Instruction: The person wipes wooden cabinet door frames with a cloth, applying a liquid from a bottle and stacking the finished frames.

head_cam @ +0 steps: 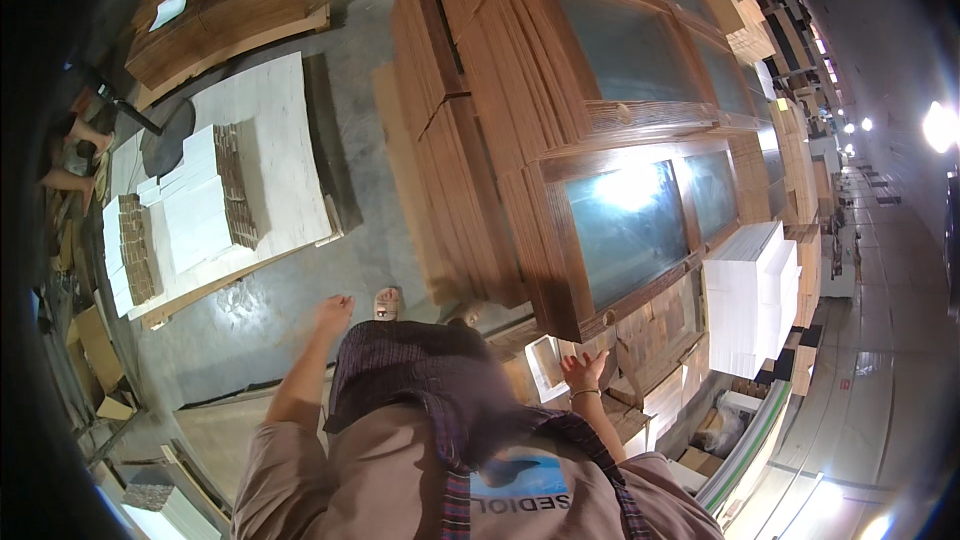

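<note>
My left hand (334,311) hangs over the concrete floor with its fingers loosely curled. Nothing can be made out in it, and part of the fingers is hidden. My right hand (583,370) is raised, palm showing and fingers spread, with nothing in it. It is just below the near corner of a stack of brown wooden framed panels (559,240), whose top panel has glossy glass-like insets (634,240). Whether the fingertips touch that corner I cannot tell. A white frame-shaped piece (546,367) is beside this hand. My sandalled foot (387,304) shows on the floor.
Left, white boards (199,202) are stacked on a broad pale sheet (281,127). A person's bare limbs (90,136) show past it, near a black-handled tool (127,105). Lower brown wooden boards (450,187) border the walkway. White panels (739,292) are piled at right.
</note>
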{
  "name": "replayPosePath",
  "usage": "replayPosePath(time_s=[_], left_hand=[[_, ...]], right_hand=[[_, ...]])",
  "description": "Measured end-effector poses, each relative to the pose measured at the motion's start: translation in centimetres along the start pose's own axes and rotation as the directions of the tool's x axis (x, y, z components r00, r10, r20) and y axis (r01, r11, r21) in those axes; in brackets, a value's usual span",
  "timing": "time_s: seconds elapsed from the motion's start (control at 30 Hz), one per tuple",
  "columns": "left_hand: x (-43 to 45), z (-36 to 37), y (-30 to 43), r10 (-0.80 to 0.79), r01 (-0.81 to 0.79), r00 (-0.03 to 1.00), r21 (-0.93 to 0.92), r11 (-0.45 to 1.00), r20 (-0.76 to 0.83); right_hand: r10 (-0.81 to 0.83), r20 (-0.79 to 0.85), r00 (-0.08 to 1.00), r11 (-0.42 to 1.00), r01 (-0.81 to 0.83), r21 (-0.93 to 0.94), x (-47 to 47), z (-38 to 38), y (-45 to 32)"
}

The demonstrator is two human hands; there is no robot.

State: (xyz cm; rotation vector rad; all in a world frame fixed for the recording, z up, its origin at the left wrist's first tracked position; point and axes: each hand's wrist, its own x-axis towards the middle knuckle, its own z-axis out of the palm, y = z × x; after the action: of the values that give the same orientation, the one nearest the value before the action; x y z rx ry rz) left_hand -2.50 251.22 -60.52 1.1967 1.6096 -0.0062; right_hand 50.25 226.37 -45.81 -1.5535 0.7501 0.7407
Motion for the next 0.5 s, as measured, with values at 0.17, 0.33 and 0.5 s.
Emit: replayPosePath(time_s=[0.17,0.33,0.5], left_hand=[[0.3,1.7,7.2,-0.03,0.052,0.996,-0.263,0.963,0.088],[3.2,3.1,16.7,-0.023,0.058,0.997,-0.587,0.807,0.067],[3.8,0.7,30.6,0.062,-0.073,0.997,-0.805,0.588,-0.045]], right_hand=[[-0.073,0.035,0.997,0.995,0.071,0.069,-2.6,-0.4,-2.2],[-0.103,0.108,0.989,0.982,0.084,0.168,-4.3,0.2,-4.5],[-0.153,0.206,0.967,0.982,0.125,0.142,-5.9,4.4,-6.2]])
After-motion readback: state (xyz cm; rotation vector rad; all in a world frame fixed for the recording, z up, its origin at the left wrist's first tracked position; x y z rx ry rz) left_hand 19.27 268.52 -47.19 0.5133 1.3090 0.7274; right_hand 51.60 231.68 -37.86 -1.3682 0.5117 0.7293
